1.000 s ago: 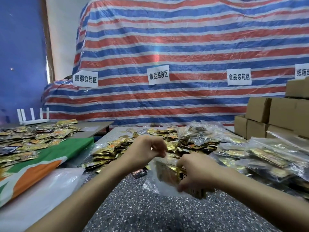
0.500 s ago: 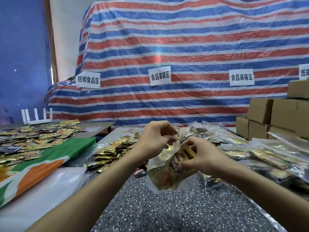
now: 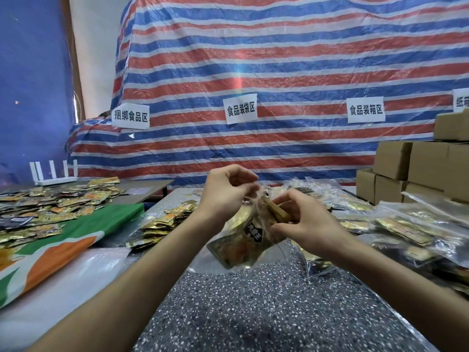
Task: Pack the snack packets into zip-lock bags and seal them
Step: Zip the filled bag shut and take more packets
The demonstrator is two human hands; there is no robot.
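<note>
A clear zip-lock bag [image 3: 239, 246] hangs in the air above the speckled table [image 3: 253, 308], with golden snack packets inside it. My left hand [image 3: 225, 194] pinches the bag's top edge on the left. My right hand [image 3: 302, 219] grips the top edge on the right, with the upper ends of the packets [image 3: 275, 210] sticking up between thumb and fingers. A loose heap of golden snack packets [image 3: 165, 222] lies on the table just left of my hands.
Filled zip-lock bags [image 3: 406, 229] are piled at the right, with cardboard boxes [image 3: 416, 171] behind them. More packets [image 3: 50, 204] cover the left table beside a green and orange sheet [image 3: 76, 237] and a white router [image 3: 54, 174]. A striped tarpaulin [image 3: 253, 72] with paper labels hangs behind.
Both hands have lifted the bag off the table and raised it. The packets now sit deeper in the bag, and my hands have closed in on its top edge.
</note>
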